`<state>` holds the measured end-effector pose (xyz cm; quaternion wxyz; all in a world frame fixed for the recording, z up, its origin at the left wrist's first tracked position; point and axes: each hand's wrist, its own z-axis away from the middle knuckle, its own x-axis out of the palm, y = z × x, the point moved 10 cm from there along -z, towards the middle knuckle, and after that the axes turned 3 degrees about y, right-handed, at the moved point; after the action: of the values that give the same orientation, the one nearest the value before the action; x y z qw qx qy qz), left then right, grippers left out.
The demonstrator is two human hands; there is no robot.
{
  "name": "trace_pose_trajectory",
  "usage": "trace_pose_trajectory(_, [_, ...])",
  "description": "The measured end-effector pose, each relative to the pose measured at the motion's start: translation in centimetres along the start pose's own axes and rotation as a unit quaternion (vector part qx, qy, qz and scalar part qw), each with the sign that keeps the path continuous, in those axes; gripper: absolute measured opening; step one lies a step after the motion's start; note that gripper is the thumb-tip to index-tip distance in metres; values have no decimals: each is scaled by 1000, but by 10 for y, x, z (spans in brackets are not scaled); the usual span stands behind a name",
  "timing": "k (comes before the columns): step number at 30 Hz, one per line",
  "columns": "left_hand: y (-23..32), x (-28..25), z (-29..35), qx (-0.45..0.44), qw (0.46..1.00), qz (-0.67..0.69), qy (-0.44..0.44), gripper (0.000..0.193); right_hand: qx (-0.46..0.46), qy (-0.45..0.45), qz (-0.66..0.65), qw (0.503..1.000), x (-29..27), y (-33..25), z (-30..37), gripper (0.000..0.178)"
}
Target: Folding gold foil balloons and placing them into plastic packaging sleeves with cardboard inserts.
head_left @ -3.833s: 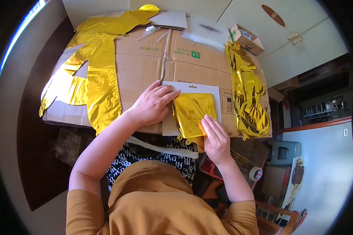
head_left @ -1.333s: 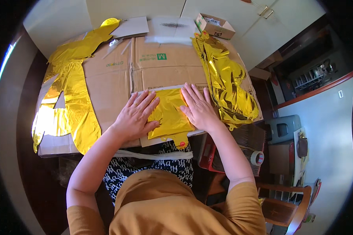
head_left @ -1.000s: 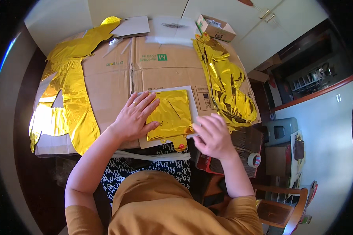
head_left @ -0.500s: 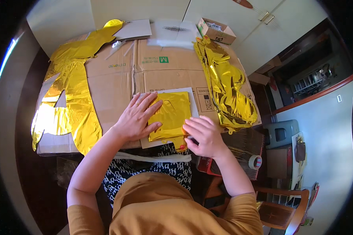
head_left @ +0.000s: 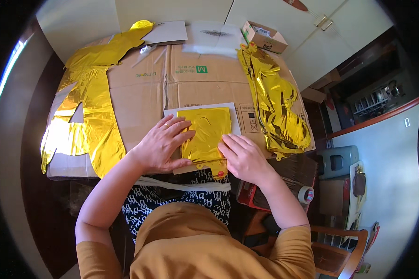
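The left hand [head_left: 160, 146] has slid toward the near edge of the bench [head_left: 137, 104], fingers spread on the folded gold foil [head_left: 207, 130] there; the right hand [head_left: 246, 159], fingers together, has moved farther over the foil's right side, any grip hidden.

Foil packet [head_left: 207, 132]: glossy, metallic-looking, lightly creased. Backing card [head_left: 235, 117]: matt, smooth paperboard. Left foil sheet [head_left: 108, 132]: mirror-bright, wrinkled. Right foil bundle [head_left: 277, 100]: glossy, heavily crumpled. Cardboard [head_left: 137, 104]: matt, creased. Shirt [head_left: 186, 246]: matt cloth. Chair [head_left: 328, 256]: wood, slight sheen. Cabinet [head_left: 172, 11]: smooth, faintly satin.
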<state>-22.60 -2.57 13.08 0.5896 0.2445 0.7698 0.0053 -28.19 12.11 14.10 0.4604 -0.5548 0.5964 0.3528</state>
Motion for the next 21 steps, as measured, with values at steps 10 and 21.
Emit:
trace_pose_trajectory(10, [2,-1,-16,10,998,-54,20,53,123,76,-148,978,-9,56,-7,31])
trace_pose_trajectory(21, [-35,1,-17,-85,991,34,97,34,56,114,26,991,-30,-24,50,57])
